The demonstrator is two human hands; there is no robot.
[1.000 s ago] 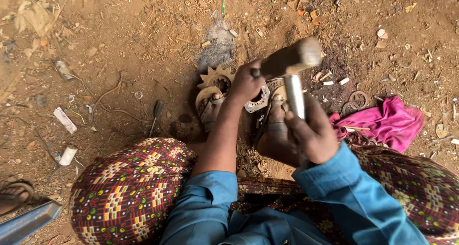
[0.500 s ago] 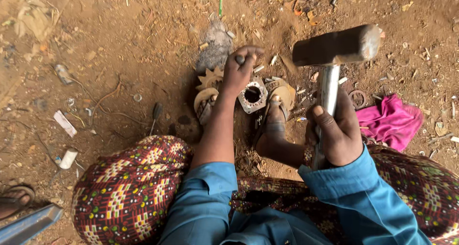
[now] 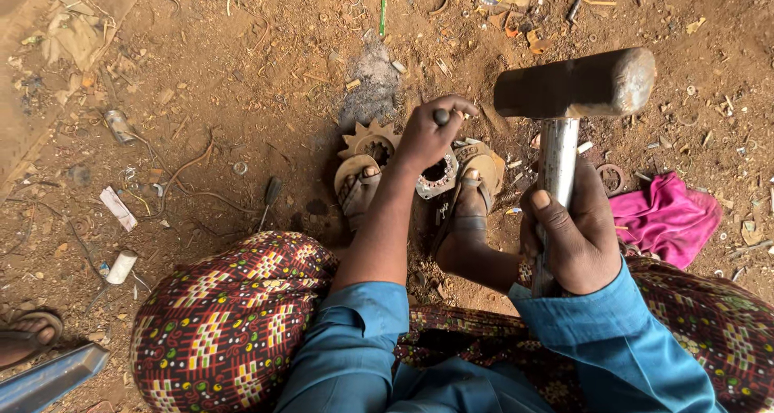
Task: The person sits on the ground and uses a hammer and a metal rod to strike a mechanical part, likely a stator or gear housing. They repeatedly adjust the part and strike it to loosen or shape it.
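My right hand (image 3: 572,235) grips the metal handle of a heavy hammer (image 3: 574,84), whose dark head is raised high to the right. My left hand (image 3: 431,132) is closed around a short metal punch (image 3: 441,116), held upright over a round silver metal part with a centre hole (image 3: 438,176). That part lies on the dirt between my two sandalled feet (image 3: 359,189). A rusty toothed gear (image 3: 371,143) sits just behind the left foot.
A pink cloth (image 3: 665,216) lies on the ground at right. A screwdriver (image 3: 269,197), wires, a small ring (image 3: 610,176) and scrap bits litter the dirt. Another person's sandalled foot (image 3: 26,337) and a metal bar (image 3: 48,377) show at bottom left.
The hammer has swung up from the punch to a raised position at right. My left hand has stayed on the punch over the metal part.
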